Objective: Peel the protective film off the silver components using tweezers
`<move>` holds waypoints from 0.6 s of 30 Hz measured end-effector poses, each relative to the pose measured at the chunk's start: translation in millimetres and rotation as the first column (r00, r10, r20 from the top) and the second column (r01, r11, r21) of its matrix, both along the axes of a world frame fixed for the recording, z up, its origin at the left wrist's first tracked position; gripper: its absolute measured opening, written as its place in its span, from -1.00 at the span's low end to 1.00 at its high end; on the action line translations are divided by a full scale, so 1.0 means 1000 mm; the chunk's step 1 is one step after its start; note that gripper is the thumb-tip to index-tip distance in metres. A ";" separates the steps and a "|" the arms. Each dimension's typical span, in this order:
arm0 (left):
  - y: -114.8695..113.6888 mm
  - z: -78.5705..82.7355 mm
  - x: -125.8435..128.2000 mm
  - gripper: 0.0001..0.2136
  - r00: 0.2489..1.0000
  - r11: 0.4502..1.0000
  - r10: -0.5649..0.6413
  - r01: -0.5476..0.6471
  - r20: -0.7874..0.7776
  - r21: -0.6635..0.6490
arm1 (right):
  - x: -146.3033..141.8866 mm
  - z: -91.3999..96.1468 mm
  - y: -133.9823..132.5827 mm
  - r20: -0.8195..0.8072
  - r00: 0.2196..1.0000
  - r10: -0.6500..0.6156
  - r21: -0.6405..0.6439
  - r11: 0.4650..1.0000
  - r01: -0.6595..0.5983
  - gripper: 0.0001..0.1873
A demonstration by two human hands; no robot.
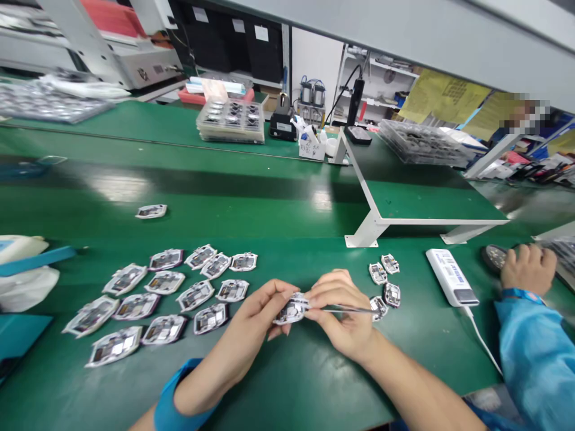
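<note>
Low middle of the frame | our left hand (265, 314) pinches narrow on a small silver part (291, 310) to keep it still | our right hand (341, 314) closes narrow on thin tweezers (348, 309) beside it | more silver parts (164, 296) lie in neat rows to our left, likely to stay sorted

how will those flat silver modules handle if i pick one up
The flat silver module looks thin and light, so should lift easily. Its crinkled edges may bend. Flat, it seems unlikely to roll but may slide on the glossy green mat.
</note>
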State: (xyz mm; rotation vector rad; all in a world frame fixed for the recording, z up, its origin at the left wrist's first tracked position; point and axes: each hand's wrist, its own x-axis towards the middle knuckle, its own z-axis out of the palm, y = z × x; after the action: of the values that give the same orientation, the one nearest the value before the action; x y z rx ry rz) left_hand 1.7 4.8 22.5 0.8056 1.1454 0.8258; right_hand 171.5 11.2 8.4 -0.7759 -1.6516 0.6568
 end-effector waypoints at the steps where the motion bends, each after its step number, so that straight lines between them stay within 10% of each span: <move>1: 0.000 0.000 0.000 -0.66 1.000 1.000 0.001 -0.001 -0.001 -0.008 | 0.000 0.001 0.000 0.019 1.000 -0.001 0.052 0.999 0.000 -0.82; 18: 0.000 -0.001 -0.001 -0.74 1.000 1.000 -0.028 0.028 -0.007 0.003 | -0.001 -0.006 0.002 -0.087 0.996 0.028 -0.063 0.997 -0.034 -0.96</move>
State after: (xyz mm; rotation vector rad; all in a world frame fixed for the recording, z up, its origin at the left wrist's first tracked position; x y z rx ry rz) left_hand 0.8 4.7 21.7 0.8260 1.1367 0.8022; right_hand 170.6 13.1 2.3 -0.7589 -1.5728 0.7591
